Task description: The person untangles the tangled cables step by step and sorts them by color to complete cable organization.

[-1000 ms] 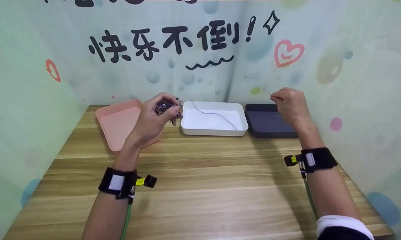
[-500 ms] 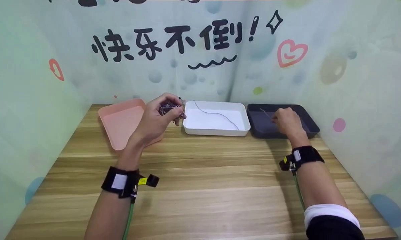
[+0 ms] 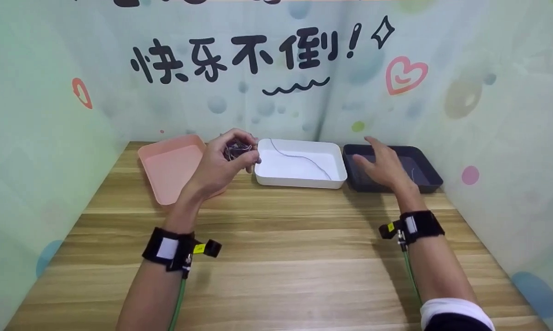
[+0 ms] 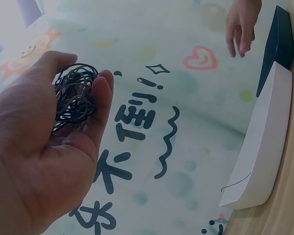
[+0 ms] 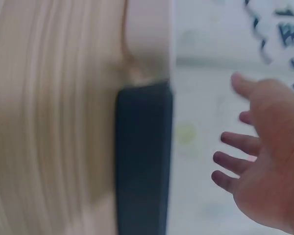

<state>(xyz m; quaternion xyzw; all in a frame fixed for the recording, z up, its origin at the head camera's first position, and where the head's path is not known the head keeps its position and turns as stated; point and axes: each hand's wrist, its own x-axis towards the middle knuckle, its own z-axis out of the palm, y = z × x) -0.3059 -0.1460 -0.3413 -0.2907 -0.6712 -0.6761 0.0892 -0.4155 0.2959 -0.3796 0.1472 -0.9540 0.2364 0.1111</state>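
My left hand (image 3: 212, 168) holds a tangled bundle of thin wires (image 4: 77, 95), its fingers and thumb curled round it, beside the left end of the white tray (image 3: 299, 182). Inside that tray a single thin wire (image 3: 299, 156) lies in a loose curve. Over the dark tray (image 3: 425, 162) hovers my right hand (image 3: 386, 168); thumb and fingers are spread, with nothing between them. A short, pale thin strand (image 3: 413, 174) shows in the dark tray, to the right of that hand. The hand hides part of the tray's inside.
A pink tray (image 3: 170, 172) stands at an angle on the left, partly behind my left forearm. All three trays sit at the back of the wooden table (image 3: 294, 257). Printed curtains (image 3: 212, 110) close in the back and both sides.
My right hand has lowered from above the dark tray, let go of the thin wire it pinched, and spread its fingers. The left hand keeps its bundle in about the same place.
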